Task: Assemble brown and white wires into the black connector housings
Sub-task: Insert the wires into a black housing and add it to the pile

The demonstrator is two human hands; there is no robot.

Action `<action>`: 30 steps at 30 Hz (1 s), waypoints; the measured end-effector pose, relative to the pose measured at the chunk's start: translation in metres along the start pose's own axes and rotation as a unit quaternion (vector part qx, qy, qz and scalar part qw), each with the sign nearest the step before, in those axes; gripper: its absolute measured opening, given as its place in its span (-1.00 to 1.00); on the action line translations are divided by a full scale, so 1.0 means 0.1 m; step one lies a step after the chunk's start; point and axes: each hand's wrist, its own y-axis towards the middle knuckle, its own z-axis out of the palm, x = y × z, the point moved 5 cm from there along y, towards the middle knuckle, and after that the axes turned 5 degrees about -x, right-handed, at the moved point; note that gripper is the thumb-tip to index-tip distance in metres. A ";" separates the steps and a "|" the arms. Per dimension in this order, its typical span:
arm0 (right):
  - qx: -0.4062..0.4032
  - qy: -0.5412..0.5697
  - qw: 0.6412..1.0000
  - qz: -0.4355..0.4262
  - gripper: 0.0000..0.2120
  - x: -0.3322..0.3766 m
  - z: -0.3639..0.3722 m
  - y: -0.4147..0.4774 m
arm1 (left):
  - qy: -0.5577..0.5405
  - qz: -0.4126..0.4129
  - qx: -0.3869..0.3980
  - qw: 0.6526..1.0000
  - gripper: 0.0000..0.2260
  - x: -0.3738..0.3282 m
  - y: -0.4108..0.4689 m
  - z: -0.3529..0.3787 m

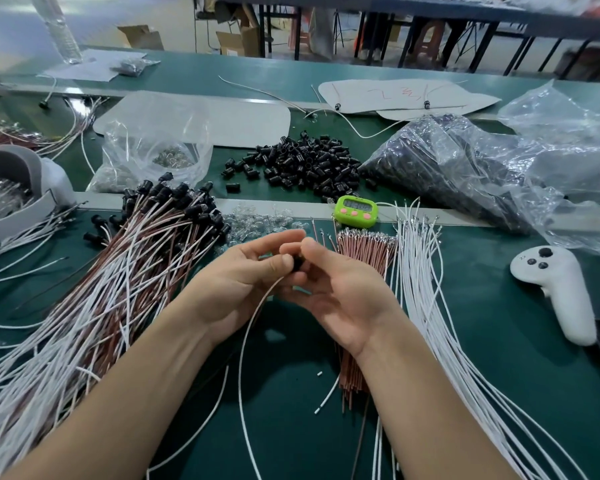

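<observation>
A green bench (492,306) carries loose black housings (302,164), brown wires (364,251), white wires (420,271), a green timer (356,210) and a white controller (555,282).

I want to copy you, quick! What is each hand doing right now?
Left hand: pinches the black connector housing, white wire trailing down.
Right hand: fingers curled round the same housing.

Both hands meet over the green table (499,341). The left hand (243,282) and the right hand (336,289) pinch a small black housing (297,264) between them. A white wire (242,362) runs from it toward the near side.
</observation>
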 end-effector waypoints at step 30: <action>0.024 -0.496 0.865 -0.075 -0.73 -0.48 1.67 -0.60 | 0.209 0.203 -0.319 0.902 -0.79 -2.03 -0.61 -0.92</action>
